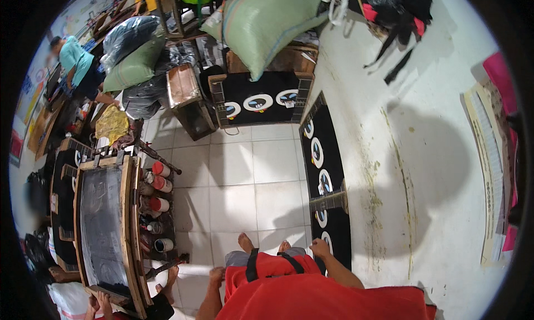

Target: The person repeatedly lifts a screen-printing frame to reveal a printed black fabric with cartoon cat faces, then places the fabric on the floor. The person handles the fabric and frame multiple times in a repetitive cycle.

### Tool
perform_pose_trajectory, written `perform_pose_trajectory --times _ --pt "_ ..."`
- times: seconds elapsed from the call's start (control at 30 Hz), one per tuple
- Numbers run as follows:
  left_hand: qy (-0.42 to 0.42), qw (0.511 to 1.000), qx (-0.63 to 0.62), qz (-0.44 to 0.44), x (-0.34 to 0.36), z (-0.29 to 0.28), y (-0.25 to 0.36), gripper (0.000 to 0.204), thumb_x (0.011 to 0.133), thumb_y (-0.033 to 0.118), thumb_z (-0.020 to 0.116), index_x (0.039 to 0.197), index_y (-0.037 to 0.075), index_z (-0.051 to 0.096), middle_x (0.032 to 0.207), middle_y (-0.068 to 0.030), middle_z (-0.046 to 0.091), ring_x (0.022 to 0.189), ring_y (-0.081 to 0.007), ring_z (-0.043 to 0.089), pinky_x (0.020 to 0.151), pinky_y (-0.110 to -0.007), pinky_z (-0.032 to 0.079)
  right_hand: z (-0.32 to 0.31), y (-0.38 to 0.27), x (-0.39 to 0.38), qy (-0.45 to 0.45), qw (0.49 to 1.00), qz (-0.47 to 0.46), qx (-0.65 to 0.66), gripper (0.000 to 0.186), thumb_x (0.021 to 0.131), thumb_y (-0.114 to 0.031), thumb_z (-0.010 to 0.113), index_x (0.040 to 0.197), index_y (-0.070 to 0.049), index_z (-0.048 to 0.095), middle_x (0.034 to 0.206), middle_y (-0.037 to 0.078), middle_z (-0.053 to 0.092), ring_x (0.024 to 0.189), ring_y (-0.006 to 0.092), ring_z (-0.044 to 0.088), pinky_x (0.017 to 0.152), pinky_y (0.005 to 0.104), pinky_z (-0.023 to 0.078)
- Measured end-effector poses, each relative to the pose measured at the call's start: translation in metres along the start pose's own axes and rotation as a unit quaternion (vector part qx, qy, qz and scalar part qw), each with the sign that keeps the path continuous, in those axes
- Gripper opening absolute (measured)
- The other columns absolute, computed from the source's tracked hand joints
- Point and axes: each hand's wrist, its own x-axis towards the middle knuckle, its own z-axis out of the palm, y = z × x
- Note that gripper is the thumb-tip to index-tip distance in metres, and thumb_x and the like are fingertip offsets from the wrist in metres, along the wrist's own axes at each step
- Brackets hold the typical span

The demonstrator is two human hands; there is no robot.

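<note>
My left hand (pixel 217 274) hangs low beside my red top, with its fingers curled in and nothing showing in them. My right hand (pixel 319 248) is closed in a loose fist on my other side, in front of a black panel (pixel 338 236) that leans on the wall. Neither hand appears to touch anything. Black straps (pixel 252 264) cross my red clothing (pixel 278 289). To my left stands a wood-framed mesh screen (pixel 104 220); another person's hands (pixel 101 303) are at its near end.
Red-lidded jars (pixel 161 184) line a shelf beside the screen. Black panels with white eye-like prints (pixel 257 103) lean ahead and along the right wall. Stuffed green sacks (pixel 272 22) and a wooden box (pixel 186 92) stand beyond the tiled floor (pixel 231 164). Another person (pixel 76 61) works far left.
</note>
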Motion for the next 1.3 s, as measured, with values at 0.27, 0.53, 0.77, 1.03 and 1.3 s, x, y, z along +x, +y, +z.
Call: perform_pose_trajectory --times 0.27,0.53,0.77,1.03,1.3 --pt "0.002 0.974 -0.163 0.159 0.037 -0.030 0.125 0.026 0.080 0.026 0.067 0.099 0.009 0.063 0.080 -0.0006 0.063 0.066 -0.0121 0.059 0.050 -0.026 0.044 0.042 -0.001 0.021 -0.016 0.990 -0.136 0.037 0.043 0.078 -0.043 0.057 0.092 -0.005 0.069 0.088 0.023 0.065 0.081 0.0374 0.064 0.073 0.0448 0.049" --pt "0.106 0.992 -0.001 0.061 0.065 0.012 0.112 0.020 0.080 0.025 0.067 0.090 0.009 0.065 0.073 -0.0013 0.063 0.058 -0.0133 0.057 0.049 -0.029 0.045 0.003 -0.027 0.105 -0.076 0.990 -0.115 0.020 0.027 0.080 -0.028 0.061 0.088 -0.003 0.066 0.077 0.018 0.065 0.062 0.0321 0.064 0.055 0.0418 0.051" --pt "0.076 0.991 0.110 0.013 0.085 0.093 0.026 0.022 0.082 0.030 0.060 0.085 0.011 0.072 0.063 -0.0036 0.060 0.048 -0.0166 0.054 0.041 -0.035 0.043 -0.057 -0.085 0.206 -0.105 0.981 -0.033 0.163 0.021 0.079 -0.022 0.062 0.088 -0.003 0.063 0.074 0.016 0.063 0.059 0.0294 0.063 0.051 0.0389 0.050" --pt "0.157 0.954 0.228 0.117 0.069 0.145 0.011 0.022 0.081 0.026 0.061 0.091 0.010 0.072 0.081 -0.0073 0.068 0.068 -0.0174 0.059 0.059 -0.031 0.049 -0.118 -0.110 0.293 -0.100 0.954 0.017 0.283 0.015 0.078 -0.014 0.064 0.088 -0.003 0.060 0.070 0.013 0.062 0.055 0.0264 0.062 0.046 0.0356 0.049" --pt "0.162 0.972 0.168 -0.041 0.029 0.169 0.056 0.030 0.079 0.035 0.056 0.092 0.014 0.072 0.076 -0.0070 0.068 0.061 -0.0220 0.061 0.051 -0.037 0.048 -0.069 -0.094 0.349 -0.170 0.935 0.017 0.311 0.007 0.078 -0.010 0.062 0.079 -0.004 0.059 0.064 0.012 0.060 0.052 0.0243 0.060 0.042 0.0343 0.048"
